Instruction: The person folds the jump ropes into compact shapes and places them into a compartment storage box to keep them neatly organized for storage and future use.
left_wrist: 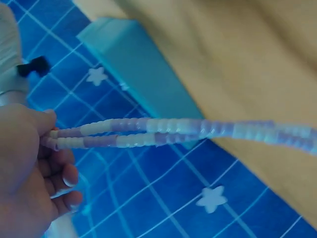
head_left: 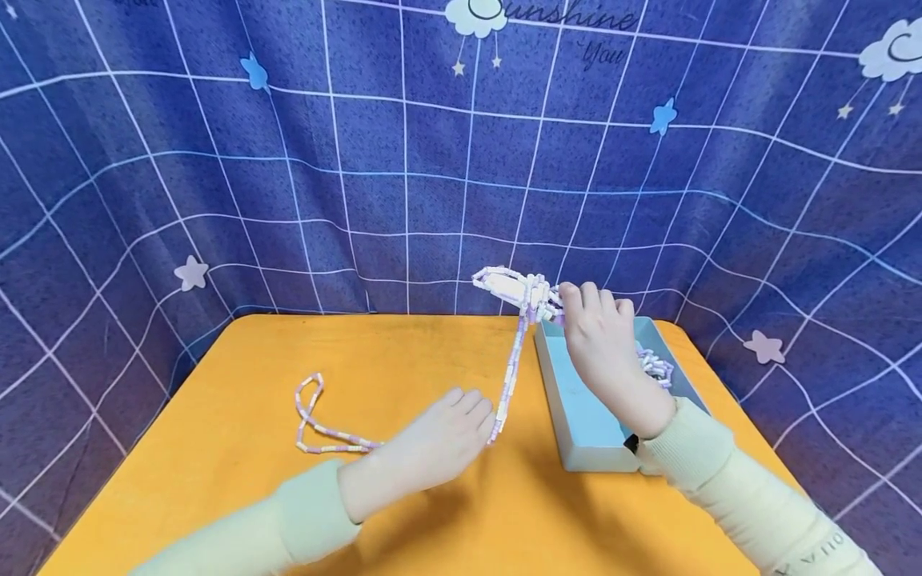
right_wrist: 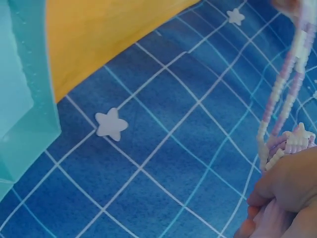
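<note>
A beaded jump rope (head_left: 513, 360) in purple and white is doubled over and stretched between the two hands. My right hand (head_left: 601, 336) grips its wound bundle (head_left: 533, 298) above the box, and a white handle-like piece shows inside the coils. Lower and to the left, my left hand (head_left: 450, 436) pinches the doubled strands (left_wrist: 133, 131) between thumb and fingers. Past that hand, the loose end (head_left: 317, 428) of the rope lies in a loop on the table. In the right wrist view, the right fingers (right_wrist: 282, 188) curl just below the wound beads (right_wrist: 294, 141).
A light blue open box (head_left: 555, 400) stands on the right of the orange table (head_left: 252, 496), under the right forearm. Inside it lies another bundle of purple and white beads (head_left: 655, 368). A blue gridded curtain (head_left: 360, 200) hangs around the table's back and sides.
</note>
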`<control>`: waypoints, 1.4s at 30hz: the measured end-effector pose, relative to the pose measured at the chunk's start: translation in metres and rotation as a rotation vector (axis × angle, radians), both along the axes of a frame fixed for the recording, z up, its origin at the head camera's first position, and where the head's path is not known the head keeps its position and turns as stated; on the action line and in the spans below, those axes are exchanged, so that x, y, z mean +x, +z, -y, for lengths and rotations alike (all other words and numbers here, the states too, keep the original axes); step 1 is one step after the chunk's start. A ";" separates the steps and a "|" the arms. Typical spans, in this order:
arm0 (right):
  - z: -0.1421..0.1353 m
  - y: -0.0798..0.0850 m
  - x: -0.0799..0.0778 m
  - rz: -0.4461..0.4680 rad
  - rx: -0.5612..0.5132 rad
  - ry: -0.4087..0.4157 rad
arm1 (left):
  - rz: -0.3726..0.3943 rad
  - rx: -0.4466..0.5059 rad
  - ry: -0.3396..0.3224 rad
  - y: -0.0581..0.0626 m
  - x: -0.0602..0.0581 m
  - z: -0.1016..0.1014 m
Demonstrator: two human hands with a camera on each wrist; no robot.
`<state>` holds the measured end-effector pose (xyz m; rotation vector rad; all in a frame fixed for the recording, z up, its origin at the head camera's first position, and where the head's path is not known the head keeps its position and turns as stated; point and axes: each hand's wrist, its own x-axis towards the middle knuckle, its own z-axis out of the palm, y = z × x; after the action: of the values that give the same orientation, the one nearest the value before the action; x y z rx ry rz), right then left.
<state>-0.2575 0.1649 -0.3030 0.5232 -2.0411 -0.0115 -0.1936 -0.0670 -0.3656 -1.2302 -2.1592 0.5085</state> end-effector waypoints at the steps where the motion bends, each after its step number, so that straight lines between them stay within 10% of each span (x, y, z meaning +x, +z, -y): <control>1: 0.000 -0.001 -0.001 -0.009 0.005 -0.008 | -0.012 0.001 0.001 0.004 0.002 0.000; 20: 0.006 -0.023 -0.006 -0.155 0.206 0.018 | -0.301 0.113 -0.162 0.089 0.014 -0.005; 33: 0.015 -0.032 0.007 -0.152 0.365 0.224 | -0.298 0.112 -0.162 0.125 -0.014 0.006; 42: 0.019 -0.030 0.016 -0.076 0.464 0.332 | -0.267 0.040 -0.159 0.125 -0.050 0.022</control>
<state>-0.2417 0.1459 -0.3331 1.1281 -1.8541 -0.3066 -0.2439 -0.0891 -0.2401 -1.2251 -1.8241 0.5266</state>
